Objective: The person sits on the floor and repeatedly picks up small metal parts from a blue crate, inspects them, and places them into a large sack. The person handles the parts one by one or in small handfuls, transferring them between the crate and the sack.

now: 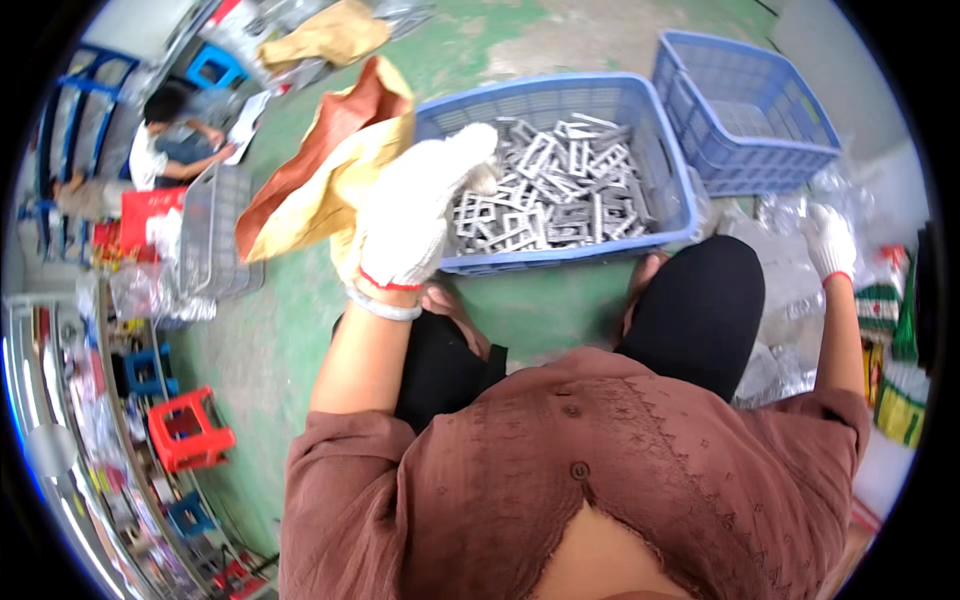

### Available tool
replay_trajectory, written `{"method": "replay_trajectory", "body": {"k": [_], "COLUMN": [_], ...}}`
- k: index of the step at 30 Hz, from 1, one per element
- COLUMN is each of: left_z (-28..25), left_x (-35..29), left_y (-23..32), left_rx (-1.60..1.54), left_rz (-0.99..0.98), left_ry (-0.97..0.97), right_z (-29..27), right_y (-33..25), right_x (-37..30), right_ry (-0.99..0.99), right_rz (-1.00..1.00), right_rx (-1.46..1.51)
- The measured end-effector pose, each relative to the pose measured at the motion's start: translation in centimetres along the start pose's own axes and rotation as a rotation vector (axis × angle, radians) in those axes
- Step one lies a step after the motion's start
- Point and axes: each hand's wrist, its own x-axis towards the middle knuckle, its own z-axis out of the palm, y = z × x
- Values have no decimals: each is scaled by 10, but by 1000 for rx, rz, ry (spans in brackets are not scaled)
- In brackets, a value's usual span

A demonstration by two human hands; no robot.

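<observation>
The gloved left hand is held loosely curled, gripping nothing visible, just left of grey metal parts in a blue crate. A brown paper sack lies at its left. The gloved right hand is pressed onto clear plastic bags; its grip cannot be told.

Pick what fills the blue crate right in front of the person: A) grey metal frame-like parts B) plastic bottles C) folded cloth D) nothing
A: the blue crate holds a heap of grey metal frame-like parts, with the gloved left hand raised at its near left corner.
</observation>
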Motion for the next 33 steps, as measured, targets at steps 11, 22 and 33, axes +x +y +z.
{"method": "replay_trajectory", "body": {"k": [11,22,33], "left_z": [-201,-202,-404], "left_x": [58,28,-65], "left_y": [0,-39,-130], "left_rx": [467,1813,963], "left_rz": [-294,-856,-895], "left_ry": [27,-3,540], "right_z": [-60,-61,5], "right_y": [-208,-288,-334], "right_x": [49,61,91], "right_ry": [99,-221,-647], "right_rz": [-448,-556,-682], "right_rx": [407,428,2]}}
